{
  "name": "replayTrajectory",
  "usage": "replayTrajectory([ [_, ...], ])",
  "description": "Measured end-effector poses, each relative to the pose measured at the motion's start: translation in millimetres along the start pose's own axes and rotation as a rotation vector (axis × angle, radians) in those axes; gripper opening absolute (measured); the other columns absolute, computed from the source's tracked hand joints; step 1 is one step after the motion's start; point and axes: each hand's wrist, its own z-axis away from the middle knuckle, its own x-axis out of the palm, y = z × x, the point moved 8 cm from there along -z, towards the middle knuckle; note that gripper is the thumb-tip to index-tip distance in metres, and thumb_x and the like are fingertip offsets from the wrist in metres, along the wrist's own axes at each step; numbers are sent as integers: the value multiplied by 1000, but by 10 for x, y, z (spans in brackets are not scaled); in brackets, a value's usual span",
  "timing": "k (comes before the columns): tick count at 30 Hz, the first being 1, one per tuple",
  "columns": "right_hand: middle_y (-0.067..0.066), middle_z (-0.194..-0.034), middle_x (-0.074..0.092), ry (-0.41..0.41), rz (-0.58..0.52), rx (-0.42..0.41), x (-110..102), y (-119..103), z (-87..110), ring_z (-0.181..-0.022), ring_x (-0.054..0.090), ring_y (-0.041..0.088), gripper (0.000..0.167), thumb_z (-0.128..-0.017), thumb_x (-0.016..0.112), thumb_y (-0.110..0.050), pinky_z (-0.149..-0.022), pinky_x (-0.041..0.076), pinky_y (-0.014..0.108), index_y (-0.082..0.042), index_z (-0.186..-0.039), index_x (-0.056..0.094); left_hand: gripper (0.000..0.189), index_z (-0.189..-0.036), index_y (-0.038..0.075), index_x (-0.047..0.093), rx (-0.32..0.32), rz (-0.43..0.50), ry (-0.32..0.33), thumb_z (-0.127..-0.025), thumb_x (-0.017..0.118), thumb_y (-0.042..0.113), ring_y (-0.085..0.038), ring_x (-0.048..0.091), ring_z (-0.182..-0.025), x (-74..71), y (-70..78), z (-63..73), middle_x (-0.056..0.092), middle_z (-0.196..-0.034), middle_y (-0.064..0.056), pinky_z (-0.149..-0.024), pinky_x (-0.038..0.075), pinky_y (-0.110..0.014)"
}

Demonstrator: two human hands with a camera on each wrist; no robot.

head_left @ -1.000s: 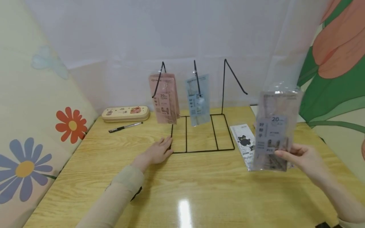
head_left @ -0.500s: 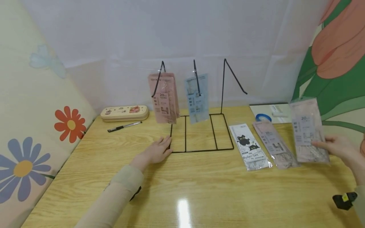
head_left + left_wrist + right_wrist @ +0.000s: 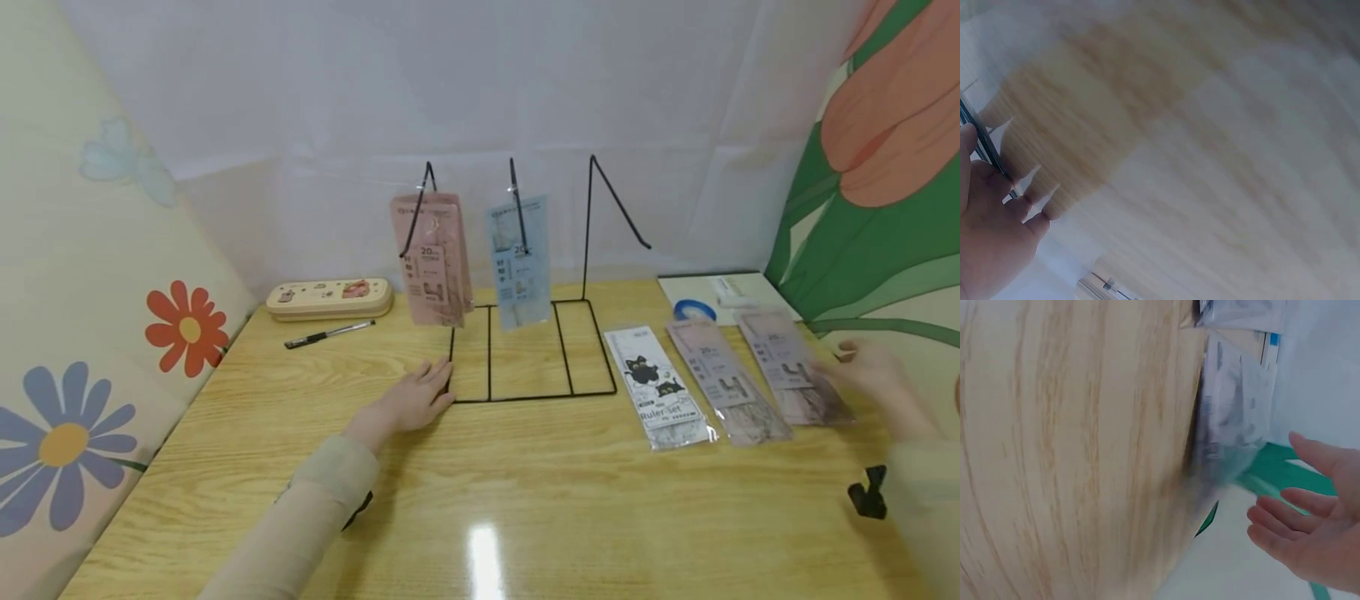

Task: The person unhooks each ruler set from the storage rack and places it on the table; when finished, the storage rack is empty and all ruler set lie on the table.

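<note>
My left hand [image 3: 408, 400] rests on the wooden table, its fingers touching the left side of the black wire rack's base [image 3: 532, 398]. On the rack's left hook hang pink plastic packets [image 3: 429, 287], and from the middle hook hangs a blue packet [image 3: 517, 292]. The right hook [image 3: 621, 204] carries nothing. To the right of the rack lie a white ruler set packet [image 3: 652, 383] with black cats and two purple packets. My right hand [image 3: 870, 375] is beside the outer purple packet [image 3: 783, 358]; in the right wrist view its fingers [image 3: 1275, 515] are spread and hold nothing.
A cream pencil case [image 3: 330, 300] with a black pen [image 3: 330, 333] before it lies at the back left. Blue tape [image 3: 693, 309] and a white sheet [image 3: 757, 287] are at the back right. The inner purple packet [image 3: 716, 367] lies beside the ruler set.
My right hand has carried the purple packet rightward, laid it down beside the other purple one and let go. The left hand has stayed at the rack.
</note>
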Motion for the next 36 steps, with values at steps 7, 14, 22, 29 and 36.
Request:
replayTrajectory([
  [7,52,-133,19,19,-77,-77,86,-394,-40,-118,26,66,81,-99,43,-36,-94,30,71,22,-139,4,58,-149,-3,18,14,8,15,-103,34,29,-45,13,-142,-6,0,-8,15,-156,-21,-115,16,-58],
  [14,45,-144,10,-16,-98,-229,398,-1061,-27,-128,17,62,86,-96,52,-37,-103,20,71,14,-145,3,59,-149,-3,16,11,8,0,-103,34,30,-45,12,-142,10,2,-6,14,-156,-22,-115,15,-57],
  [22,36,-150,7,-86,-93,-320,793,-1700,-7,-137,10,54,88,-93,58,-34,-111,13,65,9,-147,3,59,-149,-2,17,15,-1,14,-103,34,31,-45,13,-142,26,-25,-29,15,-156,-21,-115,16,-57],
  [29,34,-152,5,-191,-96,-411,1176,-2149,93,-139,8,51,87,-93,59,-30,-113,13,62,11,-147,4,59,-149,-2,16,15,5,7,-103,34,31,-44,12,-142,15,-13,-25,14,-156,-21,-116,16,-57],
  [36,33,-153,5,-265,-63,-476,1471,-2431,127,-141,9,47,86,-94,56,-36,-115,13,57,11,-147,6,58,-149,-3,17,18,7,7,-103,34,30,-45,13,-142,8,-12,-26,15,-156,-22,-115,15,-57],
])
